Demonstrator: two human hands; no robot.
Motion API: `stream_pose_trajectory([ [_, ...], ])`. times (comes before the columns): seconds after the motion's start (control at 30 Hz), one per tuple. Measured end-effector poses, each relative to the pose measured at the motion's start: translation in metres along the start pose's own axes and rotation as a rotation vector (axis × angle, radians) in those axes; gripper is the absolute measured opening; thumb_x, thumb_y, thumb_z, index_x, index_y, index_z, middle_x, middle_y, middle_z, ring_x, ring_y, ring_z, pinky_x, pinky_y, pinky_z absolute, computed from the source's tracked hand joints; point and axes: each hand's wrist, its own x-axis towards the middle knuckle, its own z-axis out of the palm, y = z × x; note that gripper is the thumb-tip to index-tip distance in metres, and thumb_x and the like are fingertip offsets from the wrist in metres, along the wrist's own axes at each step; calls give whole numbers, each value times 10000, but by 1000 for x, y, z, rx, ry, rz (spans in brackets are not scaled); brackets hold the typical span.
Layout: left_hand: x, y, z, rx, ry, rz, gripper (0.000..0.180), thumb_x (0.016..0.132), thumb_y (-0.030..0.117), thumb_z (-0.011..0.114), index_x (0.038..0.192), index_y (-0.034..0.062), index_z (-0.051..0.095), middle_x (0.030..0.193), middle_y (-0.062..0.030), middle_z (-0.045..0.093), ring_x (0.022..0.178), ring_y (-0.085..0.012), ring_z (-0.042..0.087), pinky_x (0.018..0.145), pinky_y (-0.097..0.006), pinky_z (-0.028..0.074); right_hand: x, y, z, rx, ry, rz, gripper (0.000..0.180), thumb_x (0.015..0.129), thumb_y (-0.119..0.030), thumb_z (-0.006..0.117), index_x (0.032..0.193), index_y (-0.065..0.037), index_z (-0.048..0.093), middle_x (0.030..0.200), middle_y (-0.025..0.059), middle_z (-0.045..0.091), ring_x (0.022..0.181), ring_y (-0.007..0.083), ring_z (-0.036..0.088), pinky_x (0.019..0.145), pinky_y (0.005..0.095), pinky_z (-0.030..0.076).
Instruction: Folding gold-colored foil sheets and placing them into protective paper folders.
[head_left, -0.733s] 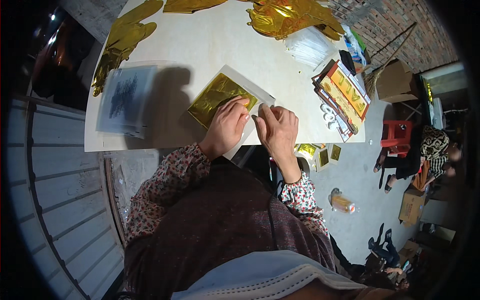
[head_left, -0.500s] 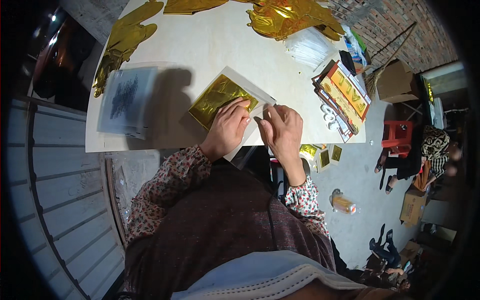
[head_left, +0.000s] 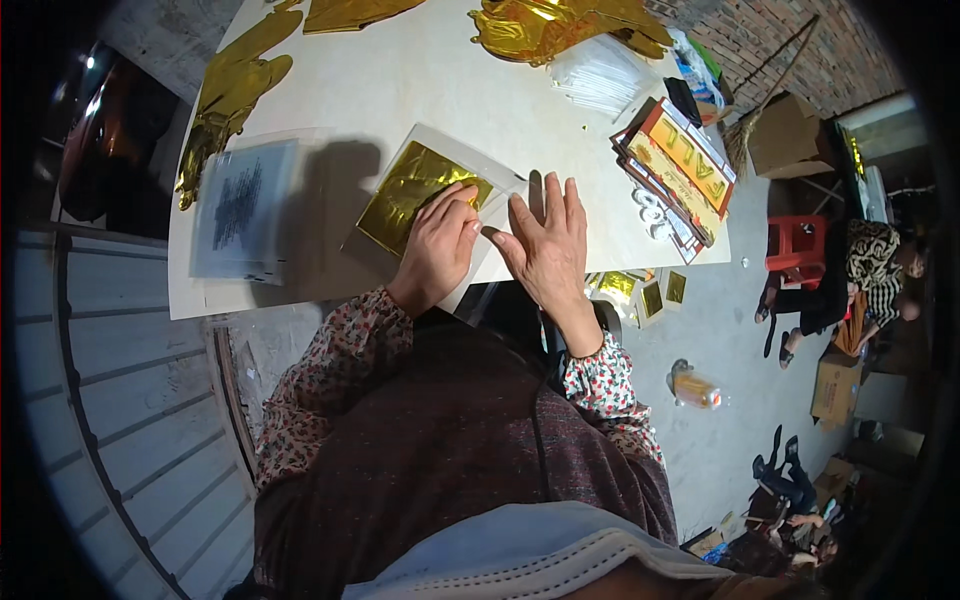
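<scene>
A folded sheet of gold foil [head_left: 412, 190] lies inside a clear plastic sleeve [head_left: 440, 150] on the white table [head_left: 420, 80]. My left hand [head_left: 438, 250] presses on the near corner of the foil packet with curled fingers. Beside it, my right hand [head_left: 548, 245] lies flat and spread on the sleeve's right end, fingers pointing away from me. Neither hand lifts anything off the table.
A stack of clear sleeves with grey print [head_left: 240, 210] lies at the left. Gold foil shapes [head_left: 230, 95] and crumpled foil [head_left: 545, 25] sit at the far side. Red and yellow packets [head_left: 680, 170] are stacked right. Gold pieces [head_left: 640, 290] lie on the floor; people sit far right.
My right hand has opened from a pinch to a flat, spread palm on the sleeve. My left hand has stayed on the foil packet.
</scene>
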Motion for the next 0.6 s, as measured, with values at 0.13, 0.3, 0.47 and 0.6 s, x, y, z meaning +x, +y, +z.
stream_pose_trajectory([
  [0.13,-1,2,3,19,-60,34,86,912,49,585,971,-10,562,1229,-244,601,1206,-430,539,1014,-482,418,5,1,6,48,11,-17,475,877,-398,691,1249,-104,667,1437,289,424,1363,496,333,1105,526,324],
  [0.3,-6,6,-1,102,-120,97,88,907,77,617,928,4,573,1264,-228,595,1266,-401,512,1050,-457,396,-9,14,-8,145,92,-23,337,909,-237,658,1201,-71,685,1382,230,511,1326,469,406,1092,531,344],
  [0.47,-6,7,-9,134,-183,150,241,874,91,656,1072,-25,582,1309,-245,559,1278,-400,498,1089,-462,377,19,2,-12,345,-136,-150,474,1011,-224,484,1433,-13,451,1468,179,476,1415,318,386,1167,470,277],
  [0.6,-12,6,-10,153,-185,227,402,859,84,665,1206,-67,528,1356,-263,517,1310,-398,475,1124,-457,354,28,11,16,347,-357,-193,561,1050,-373,383,1496,-34,367,1544,160,378,1451,294,323,1202,449,205],
])
